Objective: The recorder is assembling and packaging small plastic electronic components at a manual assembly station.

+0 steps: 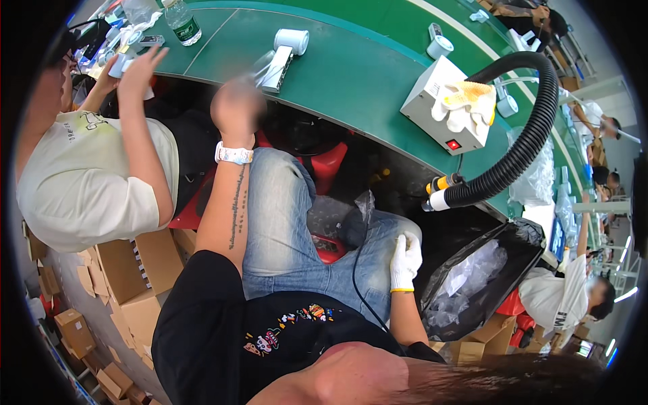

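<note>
Head view: left hand [236, 104] touches white device [278, 66]

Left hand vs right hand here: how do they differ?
The left hand is bare, motion-blurred and raised at the green table's edge; the right hand wears a white glove and rests low on the knee. The left wrist carries a white watch; the right does not. Neither visibly holds anything.
</note>
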Tool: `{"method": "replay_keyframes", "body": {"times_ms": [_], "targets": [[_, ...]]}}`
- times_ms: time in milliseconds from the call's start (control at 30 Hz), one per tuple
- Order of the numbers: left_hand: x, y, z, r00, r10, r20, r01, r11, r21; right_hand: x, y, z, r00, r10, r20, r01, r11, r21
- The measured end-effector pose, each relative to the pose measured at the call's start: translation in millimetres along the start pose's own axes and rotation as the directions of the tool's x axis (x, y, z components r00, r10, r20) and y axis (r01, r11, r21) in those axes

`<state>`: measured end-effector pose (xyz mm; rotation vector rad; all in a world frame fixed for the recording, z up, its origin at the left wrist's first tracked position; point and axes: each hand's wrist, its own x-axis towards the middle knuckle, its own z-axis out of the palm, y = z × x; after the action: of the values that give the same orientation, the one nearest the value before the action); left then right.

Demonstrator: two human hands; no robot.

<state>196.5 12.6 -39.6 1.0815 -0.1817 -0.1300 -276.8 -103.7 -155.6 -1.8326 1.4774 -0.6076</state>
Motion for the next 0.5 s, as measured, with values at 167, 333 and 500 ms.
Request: {"method": "replay_keyframes", "body": {"times_ms": [167, 333, 500], "targets": [[-1.3, -4.5, 7.4, 0.999, -0.005, -0.041, 0.013, 0.979, 0.206, 4.3, 5.6, 2.1, 1.0, 0.021, -0.01, -0.021, 1.0, 0.018], [-1.4, -5.7, 3.0, 0.999, 0.049, 0.002, -0.048, 0.951, 0.307, 3.5, 6.2, 4.5, 0.999, 0.051, -0.007, -0.051, 0.999, 0.009], [2.3, -7.3, 1.6, 1.0, 0.027, -0.013, -0.022, 0.962, 0.271, 5.9, -0.2, 7.0, 0.997, 0.077, 0.01, -0.077, 0.997, 0.017]]}}
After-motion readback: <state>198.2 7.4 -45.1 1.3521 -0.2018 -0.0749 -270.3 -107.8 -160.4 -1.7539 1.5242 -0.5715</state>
